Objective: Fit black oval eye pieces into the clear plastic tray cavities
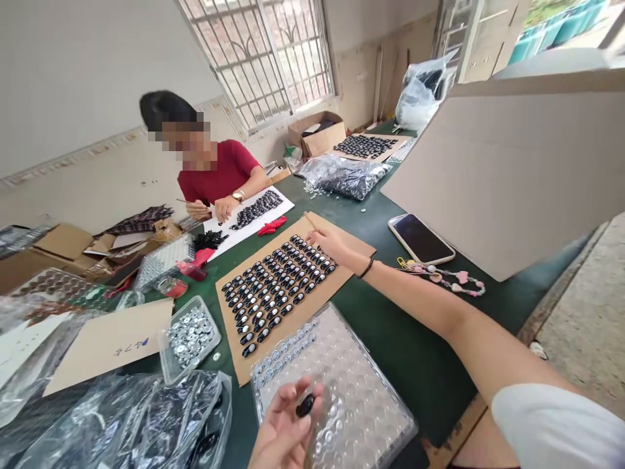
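Observation:
My left hand (288, 423) pinches a shiny black oval piece (305, 405) between thumb and fingers, above a clear plastic tray (361, 365) with round hollows. Some hollows along the tray's far left edge hold clear round parts (286, 352). Farther off, my right hand (329, 244) has its fingers closed round a thin wooden stick (311, 223). It is over the far right part of a brown cardboard sheet (349, 244). Rows of black oval pieces with silvery discs (273, 286) lie on that sheet. The stick's lower end is hard to make out.
A tub of silvery discs (193, 335) and a plastic bag (131, 423) are at left. Right of the sheet lie a phone (422, 240) and beaded strap (459, 286), beside a large raised cardboard panel (517, 176). A co-worker in red (219, 172) sits across the green table.

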A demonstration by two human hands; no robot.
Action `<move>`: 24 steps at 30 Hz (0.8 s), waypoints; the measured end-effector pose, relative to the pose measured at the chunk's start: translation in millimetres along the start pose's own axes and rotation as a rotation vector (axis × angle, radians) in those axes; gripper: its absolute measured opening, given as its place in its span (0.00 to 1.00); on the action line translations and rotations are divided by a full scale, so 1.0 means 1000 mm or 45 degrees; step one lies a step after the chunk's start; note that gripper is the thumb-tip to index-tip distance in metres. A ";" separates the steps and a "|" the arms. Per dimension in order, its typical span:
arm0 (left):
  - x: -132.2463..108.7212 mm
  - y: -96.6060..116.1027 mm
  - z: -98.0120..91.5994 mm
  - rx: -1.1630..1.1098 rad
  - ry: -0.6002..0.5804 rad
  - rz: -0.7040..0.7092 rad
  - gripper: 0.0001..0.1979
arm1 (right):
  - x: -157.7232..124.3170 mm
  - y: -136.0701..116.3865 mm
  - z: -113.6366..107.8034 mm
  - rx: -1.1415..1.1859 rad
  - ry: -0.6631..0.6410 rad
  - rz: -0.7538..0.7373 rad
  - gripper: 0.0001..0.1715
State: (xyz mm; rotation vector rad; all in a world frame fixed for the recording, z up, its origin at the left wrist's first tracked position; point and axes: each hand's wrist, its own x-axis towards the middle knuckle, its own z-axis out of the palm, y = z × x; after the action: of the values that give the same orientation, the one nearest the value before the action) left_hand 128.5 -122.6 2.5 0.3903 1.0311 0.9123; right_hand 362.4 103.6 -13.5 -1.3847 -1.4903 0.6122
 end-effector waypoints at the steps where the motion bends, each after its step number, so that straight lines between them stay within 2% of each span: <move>1: -0.002 -0.001 0.003 0.024 0.017 0.043 0.14 | -0.011 -0.013 0.007 0.059 -0.030 -0.028 0.26; 4: -0.008 -0.004 0.008 0.063 0.038 0.119 0.12 | -0.050 -0.040 0.027 0.223 -0.111 -0.089 0.34; 6: -0.011 -0.007 0.009 0.043 0.003 0.152 0.10 | -0.077 -0.046 0.036 0.298 -0.166 -0.117 0.37; 8: -0.011 -0.008 0.008 0.031 0.022 0.185 0.08 | -0.099 -0.044 0.039 0.331 -0.248 -0.149 0.35; 11: -0.010 -0.006 0.006 0.010 0.058 0.212 0.11 | -0.123 -0.043 0.033 0.307 -0.351 -0.190 0.29; 16: -0.014 -0.002 0.005 0.027 0.012 0.195 0.13 | -0.142 -0.051 0.015 0.098 -0.391 -0.248 0.23; 20: -0.015 -0.003 0.005 0.106 -0.036 0.212 0.13 | -0.145 -0.052 0.008 -0.033 -0.331 -0.260 0.22; 24: -0.011 -0.002 0.003 0.146 -0.036 0.237 0.11 | -0.144 -0.049 0.006 -0.246 -0.382 -0.287 0.20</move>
State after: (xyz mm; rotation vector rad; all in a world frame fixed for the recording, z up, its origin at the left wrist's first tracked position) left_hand 129.7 -132.8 8.8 0.6016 1.0363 1.0131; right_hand 317.6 -41.4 -18.3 -1.2833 -1.9590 0.5615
